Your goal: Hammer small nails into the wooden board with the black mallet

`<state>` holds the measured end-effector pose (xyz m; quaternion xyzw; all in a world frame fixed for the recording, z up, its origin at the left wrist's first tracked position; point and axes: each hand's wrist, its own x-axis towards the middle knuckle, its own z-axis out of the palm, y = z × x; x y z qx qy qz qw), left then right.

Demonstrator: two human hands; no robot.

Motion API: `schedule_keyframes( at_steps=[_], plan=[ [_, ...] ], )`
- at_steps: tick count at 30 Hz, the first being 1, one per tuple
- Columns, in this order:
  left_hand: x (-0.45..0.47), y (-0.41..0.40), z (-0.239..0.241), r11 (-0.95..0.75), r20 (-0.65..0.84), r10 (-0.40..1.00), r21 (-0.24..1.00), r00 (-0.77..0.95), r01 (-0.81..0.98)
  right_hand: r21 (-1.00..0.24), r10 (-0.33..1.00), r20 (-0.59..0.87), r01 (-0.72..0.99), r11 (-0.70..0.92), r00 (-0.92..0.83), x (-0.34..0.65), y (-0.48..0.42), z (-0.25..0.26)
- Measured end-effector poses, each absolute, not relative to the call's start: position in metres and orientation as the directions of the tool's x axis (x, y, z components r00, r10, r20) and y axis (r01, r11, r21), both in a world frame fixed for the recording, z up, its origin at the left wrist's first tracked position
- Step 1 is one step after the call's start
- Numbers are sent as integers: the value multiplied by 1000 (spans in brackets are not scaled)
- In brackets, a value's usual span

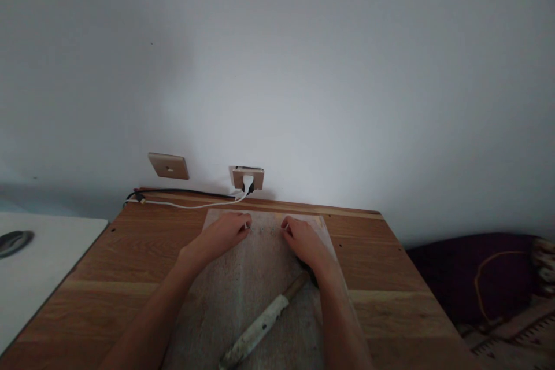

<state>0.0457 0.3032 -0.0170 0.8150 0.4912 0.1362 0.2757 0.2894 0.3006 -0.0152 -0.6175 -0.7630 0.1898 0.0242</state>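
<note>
My left hand (228, 228) is over the upper left of a worn grey board (254, 277), its thumb and fingers closed in a pinch. Opposite it, my right hand (302, 237) pinches too, near the board's upper right. Whatever is between the fingertips of either hand is too small to make out. Several tiny metal-looking bits (261, 230) sit on the board in the gap between the hands. A hammer-like tool (260, 326) lies slanted across the board, with a pale wrapped grip and wooden shaft. Its dark head is partly hidden under my right wrist.
The board rests on a wooden table (381, 266) against a pale wall. A wall socket (260, 179) holds a white plug with cables running left along the table's back edge. Left stands a white surface (56, 260); to the right is dark purple fabric (459, 283).
</note>
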Motion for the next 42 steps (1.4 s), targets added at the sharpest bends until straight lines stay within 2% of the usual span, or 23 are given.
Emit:
schedule_keyframes(
  at_steps=[3, 5, 7, 9, 11, 14, 16, 20, 23, 25, 27, 29, 31, 34, 37, 42],
  plan=[
    [47, 303, -17, -270, -10, 883, 805, 469, 527, -291, 951, -199, 941, 172, -236, 287, 301, -16],
    [49, 304, -15, -122, -33, 887, 945, 461, 302, -274, 952, -198, 945, 177, -236, 286, 301, -16],
    [51, 305, -13, 67, -70, 905, 998, 419, 22, -263, 951, -196, 947, 185, -240, 285, 300, -15],
    [55, 306, -13, 222, -120, 923, 943, 365, -250, -254, 949, -196, 948, 193, -246, 284, 299, -14],
    [60, 307, -15, 352, -193, 909, 829, 368, -434, -243, 950, -195, 950, 194, -244, 283, 300, -13],
    [71, 305, -17, 515, -290, 848, 647, 443, -562, -219, 954, -199, 959, 179, -224, 281, 300, -14],
    [81, 302, -16, 557, -328, 829, 550, 452, -623, -202, 957, -204, 965, 167, -208, 280, 301, -16],
    [95, 298, -17, 554, -390, 828, 466, 402, -690, -180, 957, -206, 969, 168, -205, 278, 299, -17],
    [96, 300, -23, 525, -389, 850, 551, 356, -649, -183, 954, -201, 965, 188, -224, 277, 298, -17],
    [91, 304, -28, 480, -361, 877, 700, 317, -529, -193, 953, -197, 962, 194, -232, 277, 297, -17],
    [83, 308, -33, 359, -296, 925, 887, 239, -291, -211, 951, -195, 958, 196, -238, 278, 297, -15],
    [73, 311, -36, 169, -175, 970, 984, 166, 49, -236, 951, -190, 951, 198, -245, 279, 297, -12],
    [64, 313, -39, -3, -60, 985, 933, 163, 361, -265, 950, -180, 943, 203, -255, 280, 298, -9],
    [58, 312, -45, -127, -27, 974, 756, 225, 642, -306, 947, -162, 926, 220, -279, 280, 298, -6],
    [57, 311, -51, -191, -34, 960, 642, 276, 743, -324, 943, -157, 918, 230, -292, 276, 298, -8],
    [57, 309, -52, -281, -44, 927, 574, 372, 769, -304, 948, -168, 929, 212, -271, 267, 299, -20]
  ],
)
